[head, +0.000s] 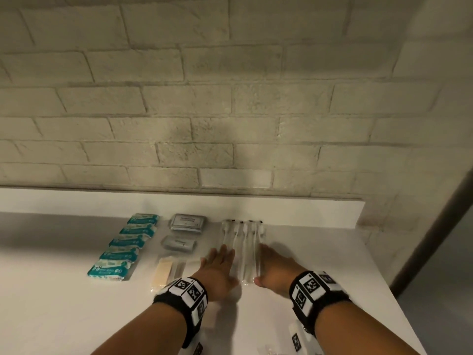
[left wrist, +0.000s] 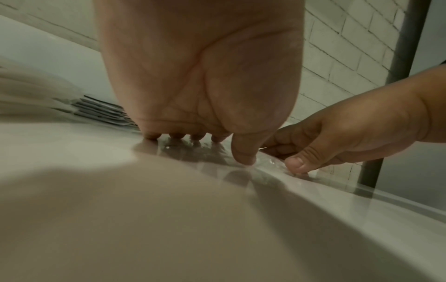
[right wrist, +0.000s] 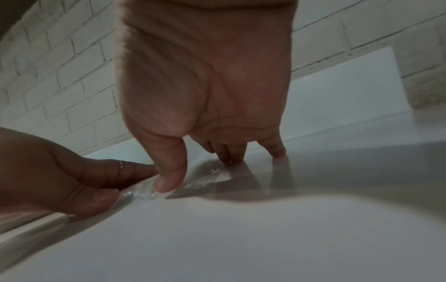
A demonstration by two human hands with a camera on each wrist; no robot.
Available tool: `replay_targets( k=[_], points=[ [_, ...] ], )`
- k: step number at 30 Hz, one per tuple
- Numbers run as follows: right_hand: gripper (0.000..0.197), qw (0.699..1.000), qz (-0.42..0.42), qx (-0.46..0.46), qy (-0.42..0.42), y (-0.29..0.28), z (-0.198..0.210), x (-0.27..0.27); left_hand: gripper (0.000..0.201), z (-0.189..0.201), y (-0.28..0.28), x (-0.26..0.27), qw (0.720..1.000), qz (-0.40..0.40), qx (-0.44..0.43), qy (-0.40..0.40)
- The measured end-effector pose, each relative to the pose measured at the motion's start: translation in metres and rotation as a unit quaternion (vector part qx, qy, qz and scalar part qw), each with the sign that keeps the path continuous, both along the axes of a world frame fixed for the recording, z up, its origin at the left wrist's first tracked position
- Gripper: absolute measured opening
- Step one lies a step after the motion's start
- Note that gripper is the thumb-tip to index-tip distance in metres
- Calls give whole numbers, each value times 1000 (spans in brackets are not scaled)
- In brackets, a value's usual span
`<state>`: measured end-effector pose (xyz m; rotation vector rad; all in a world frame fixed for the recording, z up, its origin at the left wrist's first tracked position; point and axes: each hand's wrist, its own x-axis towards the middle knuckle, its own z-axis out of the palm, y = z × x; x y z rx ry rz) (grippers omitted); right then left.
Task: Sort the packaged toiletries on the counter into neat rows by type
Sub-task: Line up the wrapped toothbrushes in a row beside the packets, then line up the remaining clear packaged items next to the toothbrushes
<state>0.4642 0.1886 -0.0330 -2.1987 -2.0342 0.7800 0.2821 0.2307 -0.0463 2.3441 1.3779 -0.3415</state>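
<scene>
bare white counter [head: 64, 303] open in front and to the near left, wide enough for a hand to pass. blocked at the back by the brick wall [head: 230, 111]. mid-left taken by a column of teal packets [head: 122, 245], then grey sachets [head: 183, 233], then clear-wrapped toothbrushes [head: 247, 242] hemmed by left hand [head: 220, 270] and right hand [head: 275, 271]. narrow free strip on the right before the counter edge.
</scene>
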Motion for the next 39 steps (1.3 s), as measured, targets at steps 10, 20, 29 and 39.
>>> replay_targets(
  k=[10,20,29,39],
  points=[
    [96,994,-58,37,82,-27,9,24,78,2,-9,-10,1000,7,27,-10],
    [86,992,-54,-37,110,-124,9,39,54,41,-109,-57,997,9,38,-71],
    [72,987,-3,-52,-150,-200,31,-49,60,34,-201,-66,998,-45,9,37],
    [28,985,-118,-46,-113,-211,30,-68,41,46,-188,-86,998,-25,-5,64]
  ],
)
